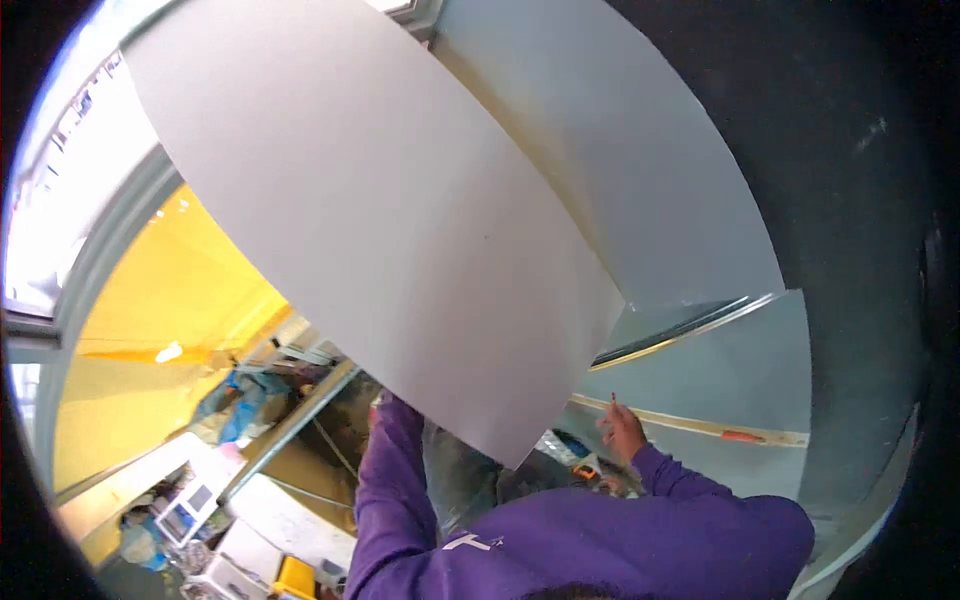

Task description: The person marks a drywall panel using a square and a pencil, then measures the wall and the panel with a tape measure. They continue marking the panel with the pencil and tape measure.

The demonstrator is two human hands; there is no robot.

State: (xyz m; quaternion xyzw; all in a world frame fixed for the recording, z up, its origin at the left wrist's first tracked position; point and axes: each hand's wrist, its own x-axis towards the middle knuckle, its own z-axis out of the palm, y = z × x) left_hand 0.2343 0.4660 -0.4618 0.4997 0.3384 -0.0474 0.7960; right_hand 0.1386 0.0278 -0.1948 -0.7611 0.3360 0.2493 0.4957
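White panel [370, 230]: a broad, smooth sheet, tilted across the upper middle of the view, its lowest corner reaching down in front of the person's legs. Dark surface [840, 200]: at the far right, marked by a pale scuff. Grey-blue panel [620, 150]: between the two, partly hidden by the white sheet. Yellow sheeting [160, 300]: at left, beyond the white panel. Purple sweatshirt [620, 550]: worn by the person, at the bottom. Tan strip [680, 424]: running along a pale grey surface at right. Yellow box [295, 577]: at lower left. Right hand [625, 434]: near the tan strip, its fingers loosely curled and pinching a small upright stick. Left hand [376, 402]: at the panel's lower left edge, almost wholly hidden; how far its fingers are open, and whether they grip the edge, cannot be told. Orange piece [741, 436]: lying along the tan strip. Red-tipped stick [613, 398]: slender, projecting above the right hand.
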